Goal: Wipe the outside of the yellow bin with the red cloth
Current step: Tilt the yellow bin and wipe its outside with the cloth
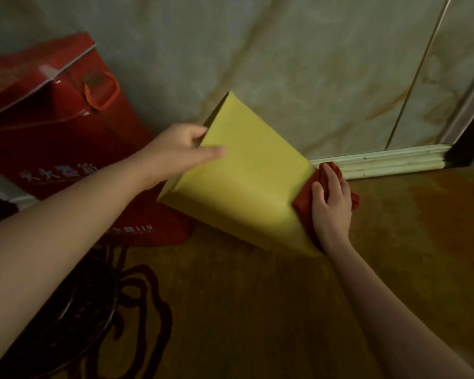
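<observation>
At the upper left of the frame stands a glossy red box with a cord handle and white lettering [52, 127], its characters too blurred to read, and below it dark curled shapes on the floor [137, 296] that cannot be identified. Right of the box, the person's left hand [181, 150] grasps the rim of the plain yellow rectangular bin [238, 181], thumb on the outside, fingers hidden inside the opening. The bin sits mid-frame, tilted with its mouth toward the upper left; whether its lower edge touches the brown floor [408, 242] is unclear. At its base end, the right hand [330, 206] presses the crumpled red cloth [304, 206] against the bin, clasping it. Wiping appears under way at the bottom face; next likely comes turning the bin to reach unwiped sides. The far sides stay hidden.
</observation>
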The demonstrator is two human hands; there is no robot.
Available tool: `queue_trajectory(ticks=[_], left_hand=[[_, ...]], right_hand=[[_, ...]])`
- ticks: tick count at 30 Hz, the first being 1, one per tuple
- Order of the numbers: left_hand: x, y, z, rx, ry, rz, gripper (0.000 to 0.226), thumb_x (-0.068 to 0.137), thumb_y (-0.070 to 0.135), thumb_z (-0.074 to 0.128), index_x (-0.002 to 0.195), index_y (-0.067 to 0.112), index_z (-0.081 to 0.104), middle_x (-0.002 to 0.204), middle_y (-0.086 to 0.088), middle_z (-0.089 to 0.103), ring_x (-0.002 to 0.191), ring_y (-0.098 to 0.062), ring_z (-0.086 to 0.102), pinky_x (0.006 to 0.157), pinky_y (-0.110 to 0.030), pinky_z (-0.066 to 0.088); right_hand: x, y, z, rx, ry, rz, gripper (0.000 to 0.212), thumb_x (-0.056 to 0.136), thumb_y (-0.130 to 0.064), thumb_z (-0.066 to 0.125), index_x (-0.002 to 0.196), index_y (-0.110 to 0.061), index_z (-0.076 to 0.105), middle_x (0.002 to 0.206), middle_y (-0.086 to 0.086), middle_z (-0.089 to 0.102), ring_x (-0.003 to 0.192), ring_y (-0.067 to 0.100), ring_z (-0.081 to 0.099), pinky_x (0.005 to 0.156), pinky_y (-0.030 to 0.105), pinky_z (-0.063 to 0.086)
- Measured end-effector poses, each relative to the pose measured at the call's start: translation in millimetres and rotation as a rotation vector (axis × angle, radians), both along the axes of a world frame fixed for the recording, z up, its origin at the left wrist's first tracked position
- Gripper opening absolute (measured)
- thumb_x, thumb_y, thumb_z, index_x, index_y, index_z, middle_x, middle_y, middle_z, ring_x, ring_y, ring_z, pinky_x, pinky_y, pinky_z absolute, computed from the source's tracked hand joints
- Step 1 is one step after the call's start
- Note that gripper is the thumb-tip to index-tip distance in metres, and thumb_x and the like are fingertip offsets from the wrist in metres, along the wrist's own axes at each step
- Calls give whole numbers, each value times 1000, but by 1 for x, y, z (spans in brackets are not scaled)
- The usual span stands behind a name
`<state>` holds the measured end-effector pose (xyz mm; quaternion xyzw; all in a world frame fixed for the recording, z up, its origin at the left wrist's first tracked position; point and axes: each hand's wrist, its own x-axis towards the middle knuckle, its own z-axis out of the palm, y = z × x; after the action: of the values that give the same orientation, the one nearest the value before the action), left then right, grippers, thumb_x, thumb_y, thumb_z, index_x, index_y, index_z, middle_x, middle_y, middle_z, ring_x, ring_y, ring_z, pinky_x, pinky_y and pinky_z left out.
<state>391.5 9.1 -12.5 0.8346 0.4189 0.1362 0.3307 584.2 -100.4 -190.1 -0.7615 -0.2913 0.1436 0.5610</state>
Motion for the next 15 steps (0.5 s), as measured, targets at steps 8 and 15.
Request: queue_trajectory(ticks=[8,15], left_hand=[[0,-30,-2,148,-67,-101,20,75,2,67,69,21,65,47,24,60,50,15,53,48,-5,40],[33,-32,3,-55,-74,-158,19,80,1,60,98,0,67,57,12,66,60,-7,56,57,-23,45]], right_hand=[[-21,19,37,167,7,80,49,88,-30,30,133,-27,47,144,1,44,131,15,37,107,29,26],[-52,15,59,413,-245,259,49,92,-30,34,141,-30,32,143,2,38,125,-3,28,103,8,19]])
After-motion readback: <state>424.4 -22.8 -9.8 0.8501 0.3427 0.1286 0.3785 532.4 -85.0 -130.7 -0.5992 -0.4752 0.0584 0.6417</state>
